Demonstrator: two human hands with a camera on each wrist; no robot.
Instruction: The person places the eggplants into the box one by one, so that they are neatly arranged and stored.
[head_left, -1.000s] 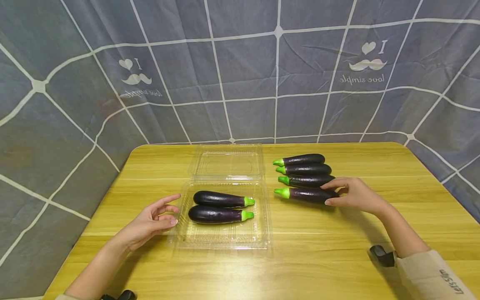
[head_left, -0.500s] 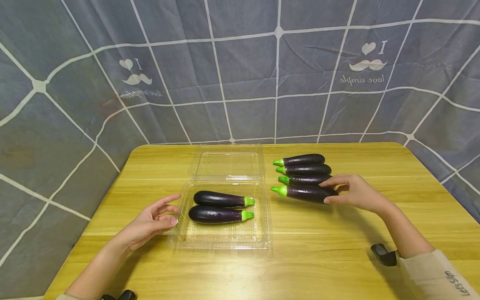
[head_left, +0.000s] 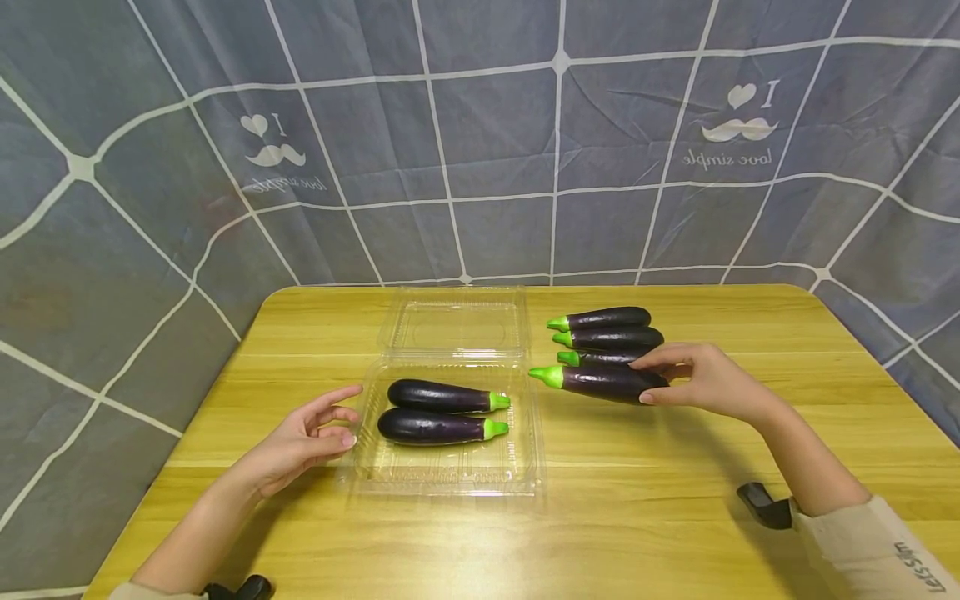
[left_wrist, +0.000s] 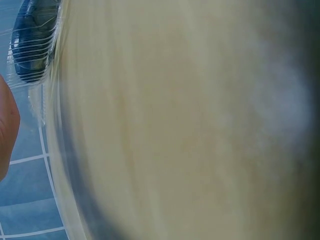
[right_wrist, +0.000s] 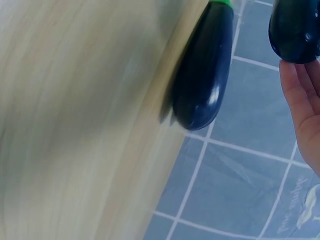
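My right hand (head_left: 701, 382) pinches the thick end of an eggplant (head_left: 607, 382) between thumb and fingers, its green stem pointing left. In the right wrist view that held eggplant (right_wrist: 296, 32) shows at the upper right above the fingers. Behind it three more eggplants (head_left: 609, 317) lie side by side on the table. My left hand (head_left: 303, 442) is beside the left wall of a clear plastic clamshell box (head_left: 450, 477), fingers loosely bent and holding nothing, fingertips right at the wall. Two eggplants (head_left: 431, 426) lie in the box's base, stems to the right.
The box's clear lid (head_left: 454, 325) lies folded back flat behind the base. All of this is on a wooden table (head_left: 637, 533). A grey gridded cloth (head_left: 495, 150) hangs behind and at the sides.
My right hand has shifted the gripped eggplant leftward and slightly back, raised so it overlaps the eggplant behind it in view. My left hand and the box have stayed in place.
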